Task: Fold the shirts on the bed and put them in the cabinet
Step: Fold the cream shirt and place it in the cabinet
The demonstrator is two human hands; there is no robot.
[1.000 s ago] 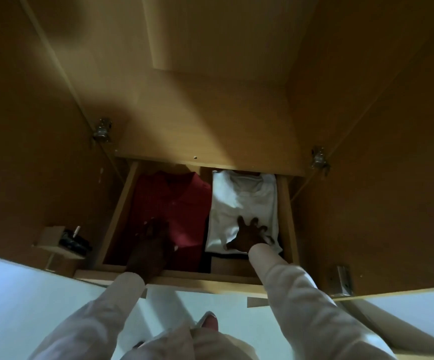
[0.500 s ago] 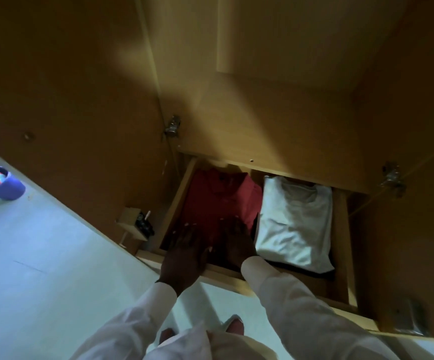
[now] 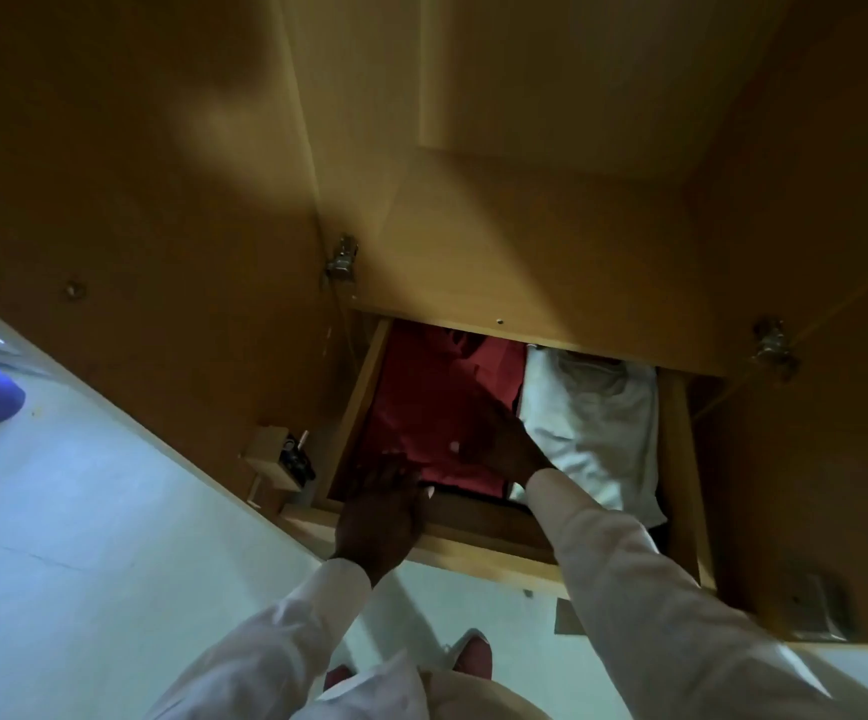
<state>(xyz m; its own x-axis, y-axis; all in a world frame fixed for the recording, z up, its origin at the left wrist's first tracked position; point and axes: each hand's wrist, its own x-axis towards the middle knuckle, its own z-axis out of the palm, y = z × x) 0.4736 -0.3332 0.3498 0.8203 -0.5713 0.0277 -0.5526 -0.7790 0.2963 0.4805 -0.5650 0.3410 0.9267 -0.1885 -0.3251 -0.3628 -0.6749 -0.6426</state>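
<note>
Drawer [image 3: 364,392] is pulled out of the cabinet [image 3: 525,241]. Two folded shirts lie in it side by side: the red shirt [image 3: 437,397] fills the left half and the white shirt [image 3: 593,428] the right half, edges touching or nearly so along the middle.

Left hand [image 3: 377,517] is over the drawer's near edge. Its fingers are straight and close together, tips on the near-left edge of the red shirt.

Right hand [image 3: 499,444] lies palm down on the red shirt, toward its right edge and just beside the white shirt. It is dark and blurred there, so I cannot tell whether those fingers are spread, together or curled into the cloth.

Step in hand, as I judge it: seating and flattening the red shirt in the left half.

- Press with flat palms and smooth from the middle out toward the drawer's left wall and near edge.
- Don't drag the cloth, or the fold will open.
- Keep the right hand from nudging the white shirt; its near-left corner is right by the wrist and could get rucked up.
- Tuck the near edge of the red shirt down below the drawer's near edge so nothing catches when the drawer is shut.
- Lift both hands straight up to leave.
</note>
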